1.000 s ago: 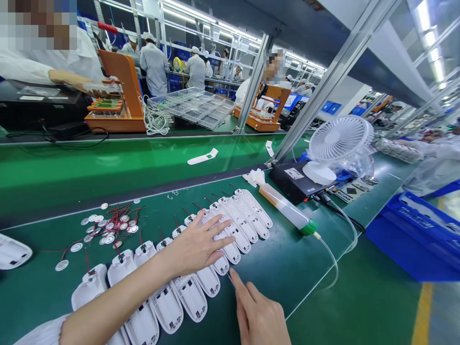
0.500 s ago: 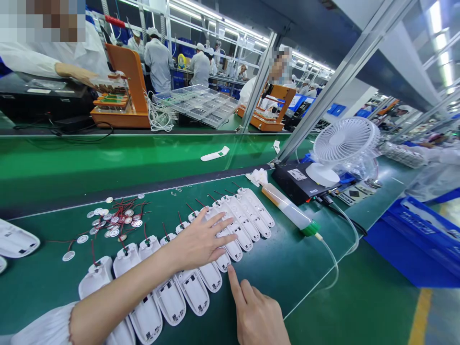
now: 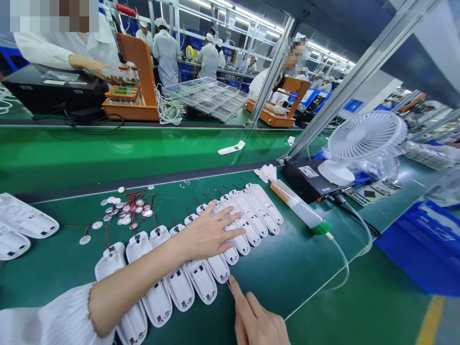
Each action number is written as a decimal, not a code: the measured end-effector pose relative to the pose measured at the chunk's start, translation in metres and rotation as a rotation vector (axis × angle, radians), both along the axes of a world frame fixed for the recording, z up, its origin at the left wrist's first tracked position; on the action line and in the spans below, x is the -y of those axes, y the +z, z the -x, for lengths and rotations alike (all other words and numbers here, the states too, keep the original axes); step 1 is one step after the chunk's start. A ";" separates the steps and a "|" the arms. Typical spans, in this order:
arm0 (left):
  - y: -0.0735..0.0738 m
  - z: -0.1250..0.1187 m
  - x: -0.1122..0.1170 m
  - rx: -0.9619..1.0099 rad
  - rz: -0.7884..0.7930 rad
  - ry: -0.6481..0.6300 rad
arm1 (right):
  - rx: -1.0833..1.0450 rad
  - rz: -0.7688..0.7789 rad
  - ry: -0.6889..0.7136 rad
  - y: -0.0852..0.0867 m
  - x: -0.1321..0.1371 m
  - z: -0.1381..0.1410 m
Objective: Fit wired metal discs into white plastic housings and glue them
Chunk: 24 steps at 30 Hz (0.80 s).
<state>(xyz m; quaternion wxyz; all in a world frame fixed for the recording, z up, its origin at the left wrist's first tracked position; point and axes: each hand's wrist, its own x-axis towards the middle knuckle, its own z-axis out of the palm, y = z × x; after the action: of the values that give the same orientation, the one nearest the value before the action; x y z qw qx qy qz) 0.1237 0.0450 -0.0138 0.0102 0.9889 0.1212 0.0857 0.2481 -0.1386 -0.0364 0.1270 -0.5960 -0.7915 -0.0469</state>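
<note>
Head view: shells point(image 3: 203, 282), in a row on the bench point(image 3: 262, 268), wired discs point(image 3: 126, 209) near. Left hand point(image 3: 210, 235), fingers spread over the shells; right hand point(image 3: 257, 311), forefinger extended beside one, grip cannot be told.

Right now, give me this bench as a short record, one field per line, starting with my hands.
Left hand: spread over the row of white casings
Right hand: index finger at the near end of one casing; whether it holds anything is unclear
Discs: loose cluster with red wires, left beyond the row
Tube: green-capped, lying right of the row
Fan: white, on a black box
</note>
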 end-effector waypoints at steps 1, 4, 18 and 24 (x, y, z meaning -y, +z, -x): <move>0.000 0.000 0.000 0.000 0.000 0.000 | 0.013 -0.001 -0.006 0.000 0.000 0.000; -0.001 0.000 0.000 0.002 -0.007 -0.003 | 0.069 -0.011 0.003 -0.001 0.001 0.000; 0.001 0.001 0.000 -0.006 -0.008 0.007 | 0.101 -0.032 0.075 0.001 0.000 -0.003; 0.007 -0.002 0.001 -0.010 -0.038 0.015 | -0.042 -0.059 0.050 0.024 0.002 -0.021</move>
<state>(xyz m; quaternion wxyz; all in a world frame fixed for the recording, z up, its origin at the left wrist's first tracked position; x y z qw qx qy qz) 0.1253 0.0438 -0.0065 -0.0099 0.9883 0.1272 0.0831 0.2686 -0.1407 -0.0127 0.1622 -0.5728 -0.8016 -0.0548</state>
